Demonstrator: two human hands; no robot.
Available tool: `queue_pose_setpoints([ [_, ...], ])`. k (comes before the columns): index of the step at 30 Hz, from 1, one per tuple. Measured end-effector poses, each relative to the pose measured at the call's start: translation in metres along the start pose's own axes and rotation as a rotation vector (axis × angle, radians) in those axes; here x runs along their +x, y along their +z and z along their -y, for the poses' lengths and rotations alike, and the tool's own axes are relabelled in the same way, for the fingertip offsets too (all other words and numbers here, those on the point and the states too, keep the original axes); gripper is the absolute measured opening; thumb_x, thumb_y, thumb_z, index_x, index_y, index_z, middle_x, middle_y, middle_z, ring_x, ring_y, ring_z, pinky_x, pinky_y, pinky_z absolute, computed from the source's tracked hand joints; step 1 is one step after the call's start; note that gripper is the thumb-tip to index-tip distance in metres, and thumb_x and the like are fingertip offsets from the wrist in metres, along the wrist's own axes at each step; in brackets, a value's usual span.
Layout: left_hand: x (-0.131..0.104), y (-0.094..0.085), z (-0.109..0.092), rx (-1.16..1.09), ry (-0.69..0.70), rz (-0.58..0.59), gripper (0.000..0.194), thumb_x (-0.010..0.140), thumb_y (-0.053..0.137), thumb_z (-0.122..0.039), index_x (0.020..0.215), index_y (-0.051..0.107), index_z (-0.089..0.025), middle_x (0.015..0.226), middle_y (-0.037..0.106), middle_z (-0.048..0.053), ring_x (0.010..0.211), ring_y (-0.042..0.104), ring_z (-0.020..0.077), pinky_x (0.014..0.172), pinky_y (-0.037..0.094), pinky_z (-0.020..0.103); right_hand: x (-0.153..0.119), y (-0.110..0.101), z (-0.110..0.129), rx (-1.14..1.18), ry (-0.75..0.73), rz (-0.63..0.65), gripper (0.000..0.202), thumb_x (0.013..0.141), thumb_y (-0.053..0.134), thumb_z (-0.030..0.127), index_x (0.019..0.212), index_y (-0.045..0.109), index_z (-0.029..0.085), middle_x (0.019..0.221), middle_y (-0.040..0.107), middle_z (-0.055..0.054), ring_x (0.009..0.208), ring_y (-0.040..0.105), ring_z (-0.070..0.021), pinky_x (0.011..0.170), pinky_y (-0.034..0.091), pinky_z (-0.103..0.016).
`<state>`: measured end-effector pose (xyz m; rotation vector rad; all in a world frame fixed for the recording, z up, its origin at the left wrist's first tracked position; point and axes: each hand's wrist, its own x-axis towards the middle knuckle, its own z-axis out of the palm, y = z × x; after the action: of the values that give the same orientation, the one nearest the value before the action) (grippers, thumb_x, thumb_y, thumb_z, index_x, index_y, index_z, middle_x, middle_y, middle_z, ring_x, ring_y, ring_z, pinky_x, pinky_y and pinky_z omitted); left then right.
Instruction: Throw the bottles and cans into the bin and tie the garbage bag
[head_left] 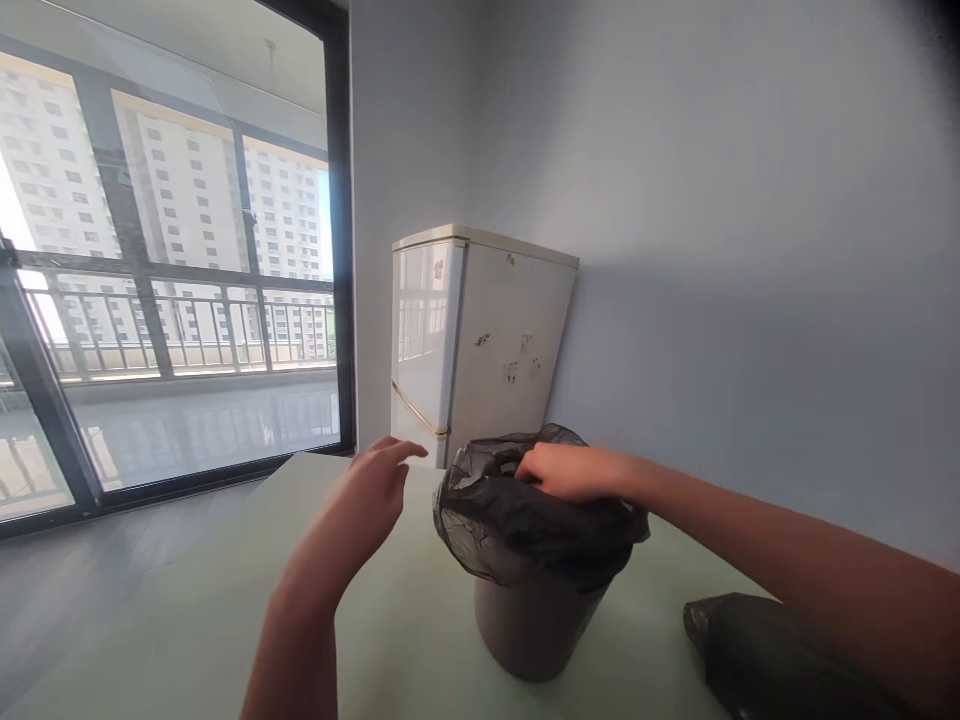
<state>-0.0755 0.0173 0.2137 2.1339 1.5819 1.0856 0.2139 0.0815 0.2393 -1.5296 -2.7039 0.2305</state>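
A dark trash can (529, 625) stands upright on the pale green table (405, 610). Its mouth is lined with a black plastic bag (517, 515), whose edge is folded out over the rim and hangs down around it. My right hand (566, 470) reaches over the rim into the bag's opening; its fingertips are hidden inside the bag. To the left of the can, my left hand (382, 475) hovers in the air, apart from the bag, with its fingers stretched forward and nothing in them.
More black plastic (780, 650) lies on the table at the lower right, under my right forearm. Behind the table stands a white fridge (502, 350) against the grey wall (720, 230). A glass sliding door (202, 300) with a dark frame is at the left.
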Motion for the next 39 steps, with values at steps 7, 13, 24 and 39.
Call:
queue_pose_setpoints([
  [7, -0.013, 0.033, -0.068, -0.245, 0.205, 0.050, 0.031, 0.104, 0.050, -0.041, 0.121, 0.073, -0.029, 0.126, 0.073, 0.002, 0.117, 0.067, 0.0233, 0.102, 0.053, 0.036, 0.005, -0.002, -0.044, 0.105, 0.068, -0.265, 0.033, 0.096, 0.048, 0.023, 0.118, 0.073, 0.019, 0.127, 0.072, -0.012, 0.116, 0.065, -0.0273, 0.101, 0.046, -0.036],
  [13, 0.003, 0.068, -0.051, -0.093, 0.055, 0.317, 0.055, 0.094, 0.061, -0.051, 0.140, 0.061, -0.020, 0.148, 0.059, 0.015, 0.135, 0.055, 0.0357, 0.111, 0.047, 0.050, 0.017, 0.005, -0.084, 0.267, 0.181, -0.010, 0.042, 0.098, 0.052, 0.048, 0.077, 0.074, 0.019, 0.093, 0.077, -0.009, 0.088, 0.069, -0.0246, 0.081, 0.051, -0.033],
  [24, -0.018, 0.031, -0.045, 0.055, 0.136, 0.503, 0.052, 0.089, 0.060, -0.027, 0.141, 0.057, -0.035, 0.104, 0.070, 0.006, 0.105, 0.065, 0.0291, 0.081, 0.051, 0.037, -0.004, 0.052, -0.120, 0.878, 0.365, -0.086, 0.053, 0.072, 0.077, 0.069, 0.080, 0.073, 0.017, 0.074, 0.074, -0.008, 0.061, 0.064, -0.0166, 0.055, 0.050, -0.026],
  [39, -0.028, 0.030, -0.039, 0.031, 0.348, 0.821, 0.041, 0.081, 0.065, -0.018, 0.116, 0.079, -0.035, 0.114, 0.077, 0.000, 0.101, 0.070, 0.0235, 0.083, 0.052, 0.032, -0.115, 0.063, -0.085, 0.440, -0.197, -0.754, 0.040, 0.096, 0.067, 0.052, 0.131, 0.067, 0.032, 0.131, 0.066, -0.008, 0.116, 0.064, -0.0253, 0.100, 0.053, -0.041],
])
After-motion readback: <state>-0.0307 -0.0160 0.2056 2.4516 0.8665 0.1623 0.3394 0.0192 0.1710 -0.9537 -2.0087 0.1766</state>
